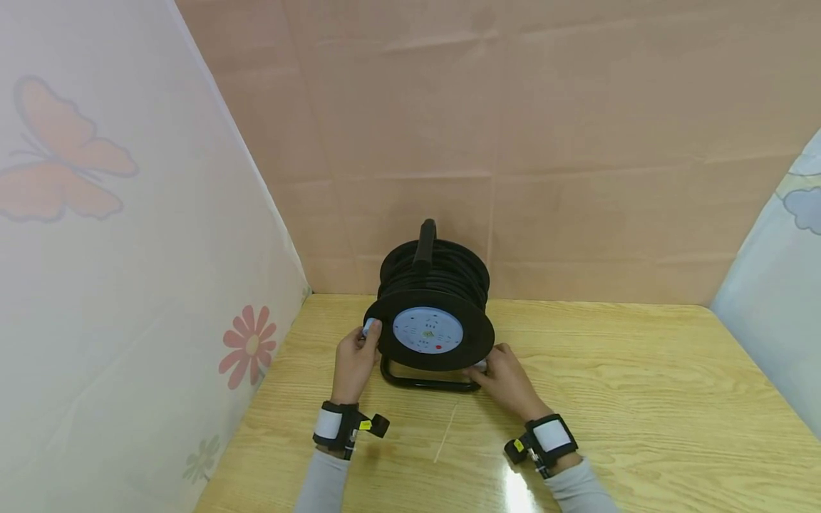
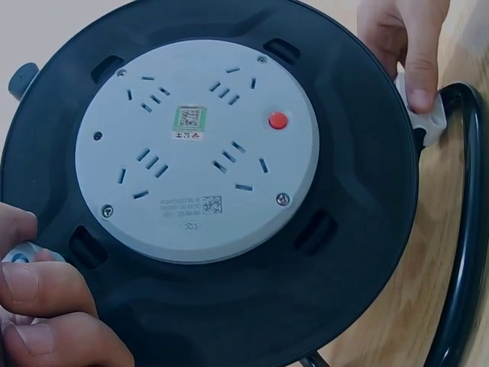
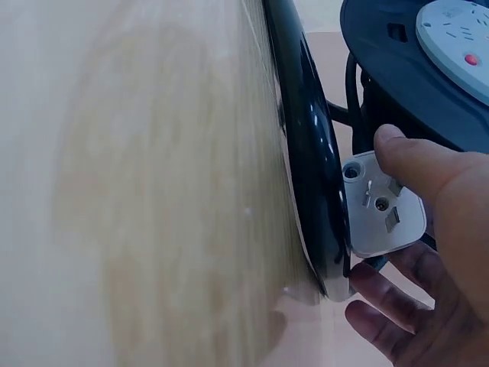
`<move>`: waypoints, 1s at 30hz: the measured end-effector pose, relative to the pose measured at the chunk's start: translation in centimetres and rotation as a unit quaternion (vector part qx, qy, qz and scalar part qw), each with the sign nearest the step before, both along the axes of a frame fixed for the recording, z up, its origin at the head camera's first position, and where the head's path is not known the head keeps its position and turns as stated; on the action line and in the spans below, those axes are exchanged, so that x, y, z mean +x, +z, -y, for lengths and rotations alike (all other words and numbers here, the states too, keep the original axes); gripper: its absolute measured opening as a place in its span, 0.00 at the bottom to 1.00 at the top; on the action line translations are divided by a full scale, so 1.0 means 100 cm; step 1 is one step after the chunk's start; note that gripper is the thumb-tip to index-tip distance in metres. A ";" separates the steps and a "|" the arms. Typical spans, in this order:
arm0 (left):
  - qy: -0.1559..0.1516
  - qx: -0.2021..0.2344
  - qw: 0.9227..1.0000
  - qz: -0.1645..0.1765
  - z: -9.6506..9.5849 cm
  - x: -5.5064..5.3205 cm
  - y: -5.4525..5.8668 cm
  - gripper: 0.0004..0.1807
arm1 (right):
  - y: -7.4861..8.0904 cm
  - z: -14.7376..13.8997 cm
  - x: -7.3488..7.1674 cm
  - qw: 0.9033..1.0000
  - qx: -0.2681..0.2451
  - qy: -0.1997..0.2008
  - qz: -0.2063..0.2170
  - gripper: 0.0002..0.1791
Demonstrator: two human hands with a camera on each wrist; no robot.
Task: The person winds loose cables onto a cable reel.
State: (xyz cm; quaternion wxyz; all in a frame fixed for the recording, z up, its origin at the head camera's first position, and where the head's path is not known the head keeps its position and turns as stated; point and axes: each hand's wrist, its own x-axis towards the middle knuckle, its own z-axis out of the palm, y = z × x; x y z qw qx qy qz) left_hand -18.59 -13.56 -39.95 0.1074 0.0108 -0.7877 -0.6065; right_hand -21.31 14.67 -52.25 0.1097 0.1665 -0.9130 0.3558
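Observation:
A black cable reel (image 1: 477, 331) stands on the table in the head view, its pale socket panel (image 2: 195, 153) facing me with a red button (image 2: 278, 121). Black cable (image 1: 457, 269) is wound behind the front disc. My left hand (image 1: 353, 360) grips a small pale knob (image 2: 30, 252) at the disc's left edge, thumb and fingers round it. My right hand (image 1: 511, 377) pinches a white plug (image 3: 370, 225) below the disc's lower right edge. The plug's metal pins show in the right wrist view, beside the black tube of the stand (image 3: 309, 164).
The reel's black carrying handle (image 1: 425, 246) sticks up at the top. Under everything lies a wood-grain table (image 1: 616, 399). A brown papered wall (image 1: 577, 214) rises behind, and a patterned sheet (image 1: 128, 299) hangs on the left.

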 end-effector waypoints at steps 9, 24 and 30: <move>-0.041 0.037 0.998 -0.008 0.000 0.003 0.006 0.23 | -0.001 0.005 0.000 1.000 0.029 0.005 -0.009 0.11; -0.025 0.047 0.999 0.001 0.013 -0.010 -0.023 0.32 | 0.003 0.003 0.003 1.000 0.011 0.019 0.016 0.14; 0.039 -0.053 0.997 -0.041 0.029 -0.009 -0.032 0.29 | 0.020 -0.033 0.013 1.000 0.014 0.016 0.010 0.20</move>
